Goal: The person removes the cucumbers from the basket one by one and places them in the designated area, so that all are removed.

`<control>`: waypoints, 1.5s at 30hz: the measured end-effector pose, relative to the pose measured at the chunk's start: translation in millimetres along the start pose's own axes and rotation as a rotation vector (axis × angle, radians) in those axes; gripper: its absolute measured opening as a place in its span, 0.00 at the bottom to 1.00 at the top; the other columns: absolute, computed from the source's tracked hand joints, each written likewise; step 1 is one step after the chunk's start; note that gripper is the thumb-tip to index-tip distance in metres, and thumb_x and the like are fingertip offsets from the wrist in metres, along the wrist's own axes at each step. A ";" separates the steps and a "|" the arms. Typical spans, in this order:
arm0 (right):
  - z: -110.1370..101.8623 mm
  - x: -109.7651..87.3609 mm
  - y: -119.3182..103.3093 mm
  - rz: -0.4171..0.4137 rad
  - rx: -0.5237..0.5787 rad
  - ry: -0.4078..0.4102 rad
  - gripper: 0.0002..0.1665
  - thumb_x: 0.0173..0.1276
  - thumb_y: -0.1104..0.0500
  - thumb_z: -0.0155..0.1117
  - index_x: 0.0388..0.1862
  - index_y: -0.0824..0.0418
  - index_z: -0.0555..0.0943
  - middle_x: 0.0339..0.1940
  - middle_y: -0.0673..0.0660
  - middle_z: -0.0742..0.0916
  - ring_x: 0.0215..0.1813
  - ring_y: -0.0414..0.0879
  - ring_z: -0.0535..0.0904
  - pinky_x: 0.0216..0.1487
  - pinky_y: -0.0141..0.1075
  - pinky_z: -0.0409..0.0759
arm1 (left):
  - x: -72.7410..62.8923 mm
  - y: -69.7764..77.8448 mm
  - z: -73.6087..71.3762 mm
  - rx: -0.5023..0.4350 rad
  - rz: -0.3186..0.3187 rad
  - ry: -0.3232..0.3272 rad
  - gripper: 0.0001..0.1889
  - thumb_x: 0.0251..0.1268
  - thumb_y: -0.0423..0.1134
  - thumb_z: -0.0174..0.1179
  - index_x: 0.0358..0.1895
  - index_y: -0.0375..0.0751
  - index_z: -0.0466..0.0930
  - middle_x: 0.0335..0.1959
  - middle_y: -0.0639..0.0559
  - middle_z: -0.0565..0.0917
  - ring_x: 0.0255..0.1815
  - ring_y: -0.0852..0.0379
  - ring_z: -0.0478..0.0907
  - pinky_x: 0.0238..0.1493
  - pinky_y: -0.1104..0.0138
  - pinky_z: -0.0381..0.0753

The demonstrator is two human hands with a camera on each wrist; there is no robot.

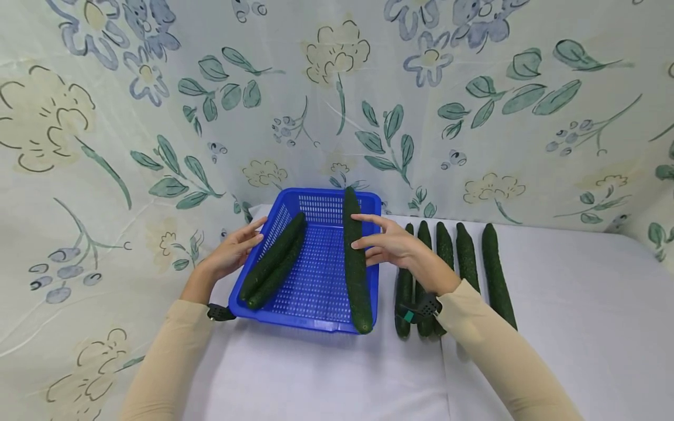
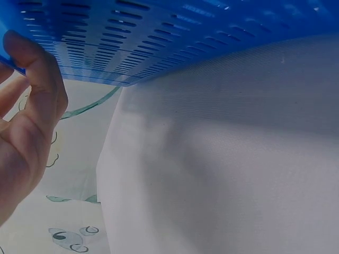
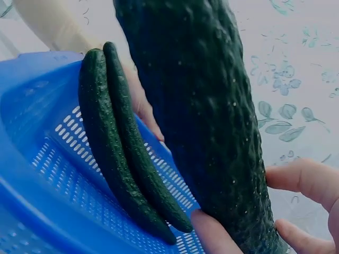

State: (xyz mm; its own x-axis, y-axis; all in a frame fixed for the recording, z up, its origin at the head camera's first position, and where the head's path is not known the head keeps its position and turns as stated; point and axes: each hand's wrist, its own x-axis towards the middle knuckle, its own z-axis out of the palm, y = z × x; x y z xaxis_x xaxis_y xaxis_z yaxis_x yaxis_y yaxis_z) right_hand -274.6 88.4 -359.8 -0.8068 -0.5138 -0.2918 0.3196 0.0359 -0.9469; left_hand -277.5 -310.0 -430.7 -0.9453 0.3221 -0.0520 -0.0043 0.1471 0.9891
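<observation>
A blue plastic basket (image 1: pixel 302 323) with slotted walls stands on the white-covered table. My left hand (image 1: pixel 229 256) grips its left rim, fingers bent over the edge in the left wrist view. With thumb and fingers my right hand (image 1: pixel 392 242) holds a long dark green cucumber (image 1: pixel 357 280) lengthwise over the basket's right side. Whether this cucumber touches the basket is unclear. Two other cucumbers (image 3: pixel 114 153) lie side by side in the basket along its left wall.
Several more cucumbers (image 1: pixel 495 269) lie in a row on the white cloth (image 1: pixel 574 304) right of the basket, partly hidden by my right forearm. A floral curtain (image 1: pixel 337 128) hangs behind the table and along its left.
</observation>
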 end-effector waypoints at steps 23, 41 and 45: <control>-48.6 -31.5 -1.6 -0.057 -0.038 0.042 0.48 0.65 0.71 0.67 0.80 0.50 0.59 0.16 0.49 0.69 0.19 0.43 0.65 0.33 0.38 0.80 | -1.6 3.6 -1.0 -0.010 -0.001 0.002 0.30 0.81 0.41 0.47 0.81 0.50 0.52 0.52 0.41 0.73 0.35 0.61 0.77 0.25 0.75 0.73; -87.1 -50.8 8.7 -0.054 -0.066 0.110 0.49 0.65 0.70 0.68 0.80 0.51 0.58 0.16 0.47 0.69 0.20 0.43 0.68 0.34 0.38 0.80 | -2.4 1.8 0.1 0.012 -0.001 0.007 0.30 0.81 0.43 0.48 0.80 0.50 0.53 0.52 0.42 0.74 0.31 0.62 0.75 0.20 0.74 0.66; -93.5 -54.4 11.4 -0.047 -0.085 0.129 0.50 0.65 0.69 0.68 0.81 0.52 0.56 0.17 0.48 0.71 0.23 0.44 0.74 0.36 0.40 0.82 | -2.5 2.0 0.6 0.016 -0.003 0.011 0.29 0.81 0.43 0.48 0.80 0.50 0.53 0.52 0.42 0.74 0.30 0.63 0.75 0.19 0.74 0.65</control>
State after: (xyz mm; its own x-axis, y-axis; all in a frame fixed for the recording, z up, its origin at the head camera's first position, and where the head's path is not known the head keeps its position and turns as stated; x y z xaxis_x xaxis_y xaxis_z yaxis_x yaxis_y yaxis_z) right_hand -273.5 196.9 -367.4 -0.8788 -0.4023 -0.2566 0.2413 0.0893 -0.9663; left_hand -275.0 -310.0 -428.7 -0.9488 0.3115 -0.0529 -0.0015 0.1629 0.9866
